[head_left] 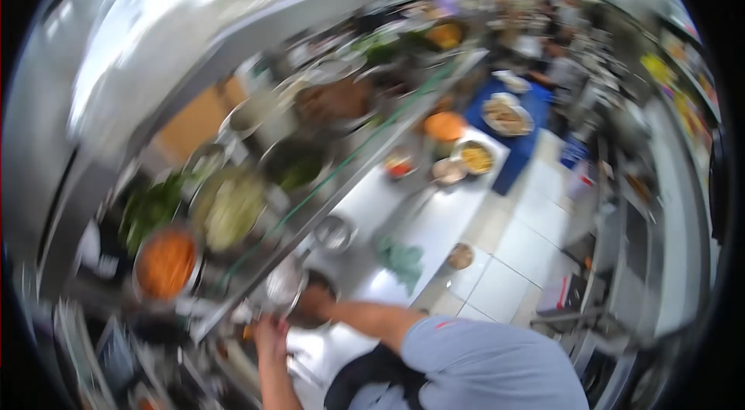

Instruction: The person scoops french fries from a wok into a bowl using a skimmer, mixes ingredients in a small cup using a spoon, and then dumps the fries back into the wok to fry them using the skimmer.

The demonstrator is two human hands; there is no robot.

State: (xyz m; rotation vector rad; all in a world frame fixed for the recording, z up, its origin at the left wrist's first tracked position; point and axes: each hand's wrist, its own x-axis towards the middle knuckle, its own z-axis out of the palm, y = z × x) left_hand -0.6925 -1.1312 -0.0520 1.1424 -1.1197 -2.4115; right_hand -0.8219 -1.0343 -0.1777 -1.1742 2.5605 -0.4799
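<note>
The whole view is tilted and smeared by motion. My left hand (270,335) is low in the view, fingers seemingly curled, with a small orange-yellow bit (248,330) at its fingertips; I cannot make out what it is. Just right of it is my right hand (314,303), its fingers blurred, close to the rim of a metal bowl (284,284) with something whitish in it. Whether it touches that bowl I cannot tell. Below the hands, thin metal utensils (305,370) lie on the steel counter (365,278).
On the raised shelf are bowls of shredded orange vegetable (165,261), pale shreds (233,212) and leafy greens (153,208). An empty-looking metal bowl (334,232) and a green cloth (400,259) lie on the counter. Beyond are small food bowls (476,156) and a co-worker (565,72).
</note>
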